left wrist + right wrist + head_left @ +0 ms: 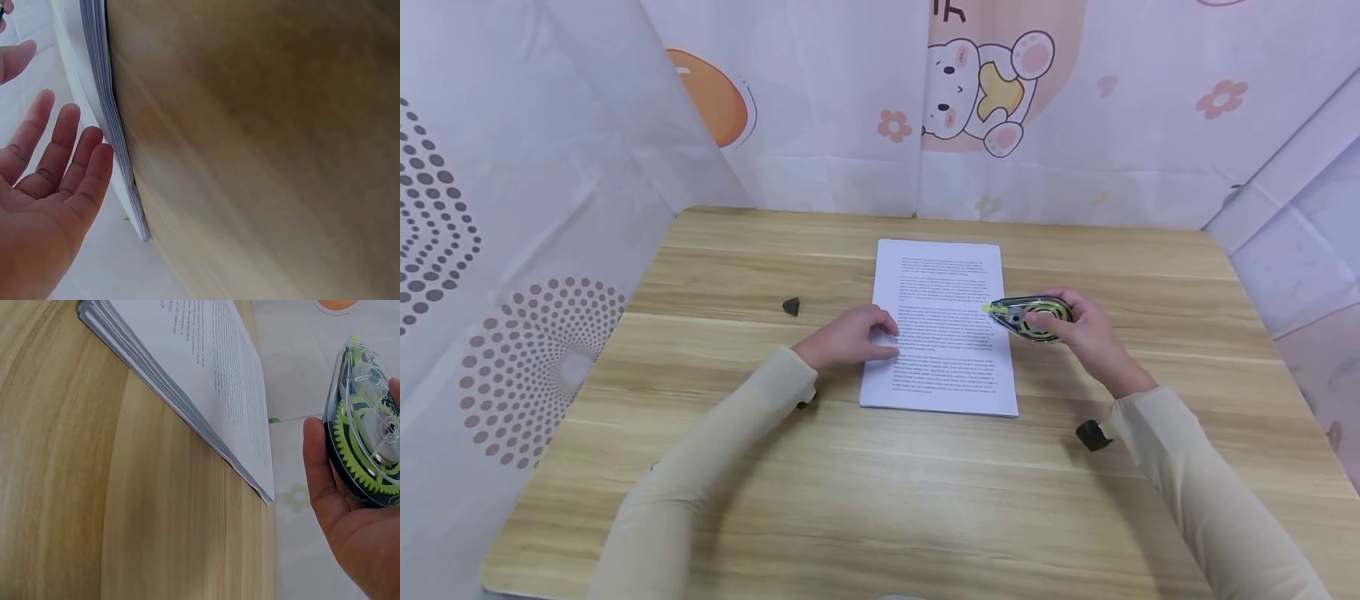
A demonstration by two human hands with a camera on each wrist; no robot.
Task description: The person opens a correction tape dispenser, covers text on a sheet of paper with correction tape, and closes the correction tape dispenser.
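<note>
A stack of printed paper (943, 329) lies on the wooden table, its layered edges showing in the right wrist view. My right hand (1093, 337) grips a correction tape (1030, 318) with a clear case, its yellow-green tip pointing left over the right side of the top sheet. Green gear wheels show through the case of the correction tape (369, 425) in the right wrist view. At the left edge of the stack is my left hand (853, 336), thumb and fingers apart and holding nothing. Its fingers (65, 134) are gently bent in the left wrist view.
A small black piece (791, 307) lies on the table (925, 500) left of the paper. Another dark object (1093, 435) shows by the right sleeve, and one more (807, 401) by the left cuff. A printed curtain (827, 100) hangs behind the table's far edge.
</note>
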